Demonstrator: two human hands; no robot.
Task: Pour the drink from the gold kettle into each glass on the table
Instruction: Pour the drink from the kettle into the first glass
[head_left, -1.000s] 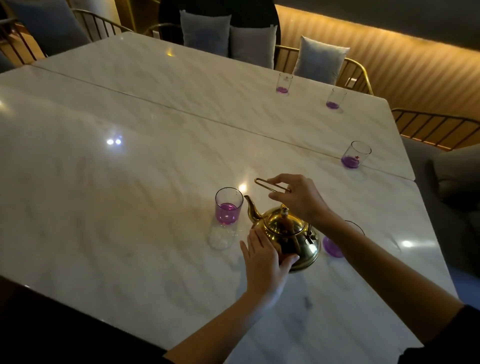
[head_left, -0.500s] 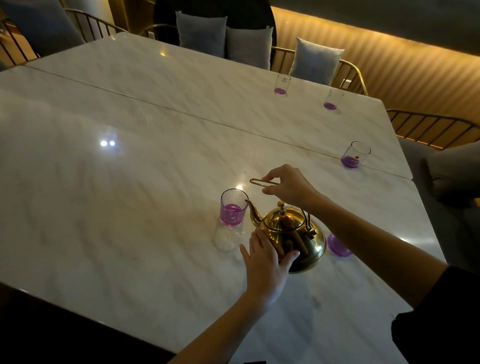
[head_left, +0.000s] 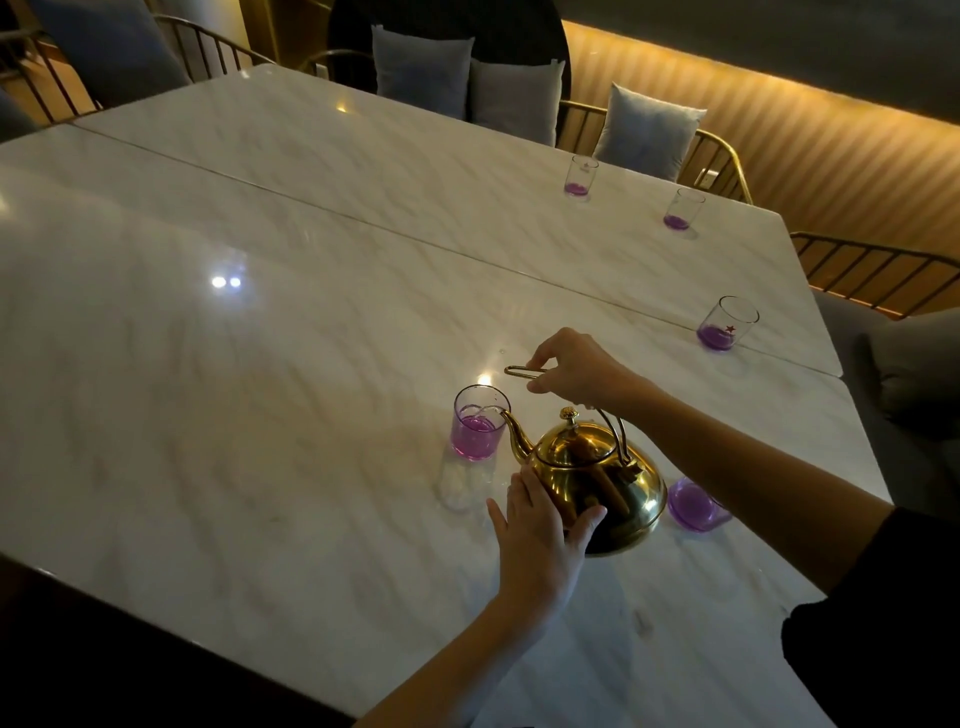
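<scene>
The gold kettle (head_left: 597, 478) is tilted to the left, its spout over the rim of a near glass (head_left: 479, 423) half full of purple drink. My right hand (head_left: 576, 371) pinches the kettle's thin gold handle from above. My left hand (head_left: 540, 530) is pressed flat against the kettle's near side. Another glass (head_left: 693, 506) with purple drink stands just right of the kettle, partly hidden by my right forearm. Three more glasses with a little purple drink stand farther off: one at the right (head_left: 727, 325), two at the back (head_left: 684, 209) (head_left: 581, 175).
The white marble table (head_left: 260, 415) has a seam running across it, and its near edge is at the lower left. Gold-framed chairs with grey cushions (head_left: 647, 127) line the far side and the right.
The kettle has tipped a little further toward the near glass, and the purple level in that glass looks slightly higher. Both hands keep their hold.
</scene>
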